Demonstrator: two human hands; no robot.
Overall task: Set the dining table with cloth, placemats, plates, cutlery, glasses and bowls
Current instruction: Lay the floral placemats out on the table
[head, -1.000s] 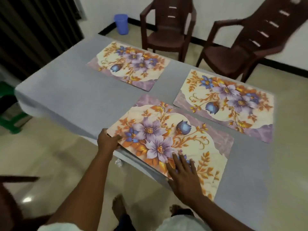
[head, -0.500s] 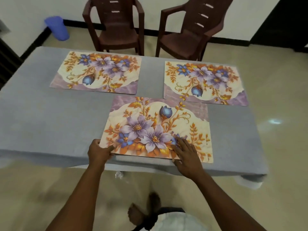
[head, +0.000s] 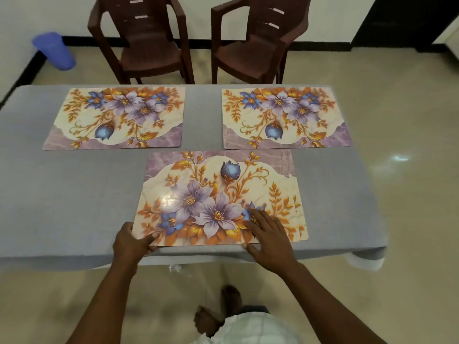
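1. our left hand (head: 130, 242) pinches the near-left corner of the near placemat stack (head: 221, 197), thumb on top.
2. our right hand (head: 269, 234) lies flat on its near edge, fingers (head: 258, 217) spread, gripping nothing.
3. the stack lies at the near edge of the grey cloth (head: 62, 194); two single placemats (head: 116, 117) (head: 285, 117) lie beyond.

The grey cloth (head: 74, 194) lies bare along the table's left side and near left corner, with flat room for a hand. A narrower bare strip runs down the right edge. At the far edge, two placemats (head: 116, 117) (head: 285, 117) lie flat with a clear lane of cloth between them. The near placemat stack (head: 218, 194) fills the middle of the near edge, with the left hand (head: 131, 242) on its near left corner and the right hand (head: 268, 237) flat on its near right part. Two chairs (head: 146, 40) (head: 253, 43) stand just beyond the far edge.
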